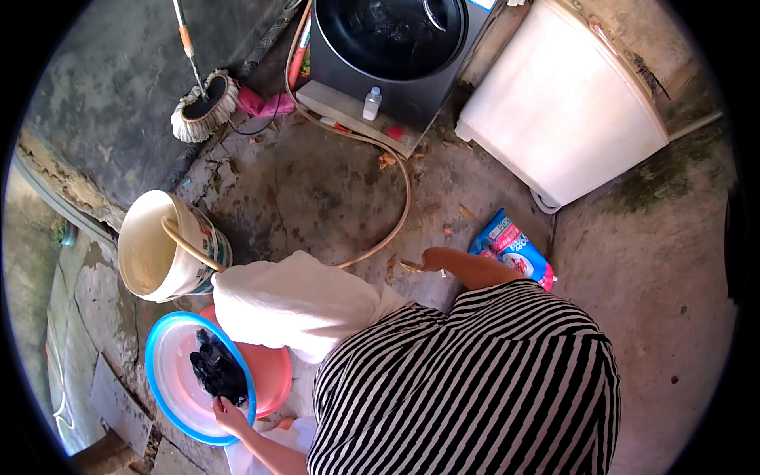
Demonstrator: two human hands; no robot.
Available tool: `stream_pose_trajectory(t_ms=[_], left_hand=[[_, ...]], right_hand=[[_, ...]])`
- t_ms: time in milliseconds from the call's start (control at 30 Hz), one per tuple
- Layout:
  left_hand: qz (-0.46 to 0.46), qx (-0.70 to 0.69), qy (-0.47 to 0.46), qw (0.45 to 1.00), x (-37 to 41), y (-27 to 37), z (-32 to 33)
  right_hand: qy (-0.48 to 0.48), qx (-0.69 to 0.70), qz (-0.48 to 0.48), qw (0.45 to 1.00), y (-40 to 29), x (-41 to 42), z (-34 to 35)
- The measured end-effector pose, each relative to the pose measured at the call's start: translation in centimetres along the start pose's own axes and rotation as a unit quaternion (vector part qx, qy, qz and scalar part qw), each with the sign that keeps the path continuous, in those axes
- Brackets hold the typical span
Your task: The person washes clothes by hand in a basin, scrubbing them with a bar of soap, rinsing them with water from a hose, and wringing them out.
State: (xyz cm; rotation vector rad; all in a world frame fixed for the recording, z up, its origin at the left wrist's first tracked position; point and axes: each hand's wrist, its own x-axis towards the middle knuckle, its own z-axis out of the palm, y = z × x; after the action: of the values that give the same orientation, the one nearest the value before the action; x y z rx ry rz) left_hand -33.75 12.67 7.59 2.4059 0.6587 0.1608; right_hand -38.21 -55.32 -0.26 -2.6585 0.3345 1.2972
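Over the rim of a blue-edged basin [155, 389], my left hand [230, 415] has its curled fingers at the lower end of a black wet cloth [218, 365], gripping its edge. The cloth lies bunched in the basin's pale interior. Below and beside that basin is a red basin [273, 380], partly covered by white fabric [297, 303] over my leg. My right arm [475, 267] comes out of the striped sleeve toward the floor. Its visible end, perhaps my right hand [434, 259], is foreshortened, and no separate fingers show. Nearest to it is a blue and pink detergent bag [515, 252].
A white bucket [208, 237] holds the end of a beige hose [409, 196] that loops across the concrete floor. Ahead are a dark front-loading washing machine [386, 89], a small bottle [372, 104] and a mop [205, 107]. A large white tub [564, 107] stands right.
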Motion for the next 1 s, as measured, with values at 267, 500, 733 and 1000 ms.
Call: stream_pose_trajectory(t_ms=[267, 500, 733, 1000], left_hand=[[0.003, 0.011, 0.007, 1.0, 0.2, -0.9, -0.1], [0.007, 0.009, 0.002, 1.0, 0.3, -1.3, 0.4], [0.02, 0.005, 0.011, 1.0, 0.3, -1.4, 1.0], [-0.03, 0.101, 0.063, 0.992, 1.6, -1.7, -3.4]], right_hand=[[-0.013, 0.024, 0.009, 1.0, 1.1, 0.4, 2.4], [-0.024, 0.033, 0.009, 0.999, 1.1, 0.7, 2.8], [0.025, 0.028, 0.02, 0.999, 3.3, 5.2, 4.2], [0.276, 0.031, 0.134, 0.951, 5.0, 9.8, -8.1]])
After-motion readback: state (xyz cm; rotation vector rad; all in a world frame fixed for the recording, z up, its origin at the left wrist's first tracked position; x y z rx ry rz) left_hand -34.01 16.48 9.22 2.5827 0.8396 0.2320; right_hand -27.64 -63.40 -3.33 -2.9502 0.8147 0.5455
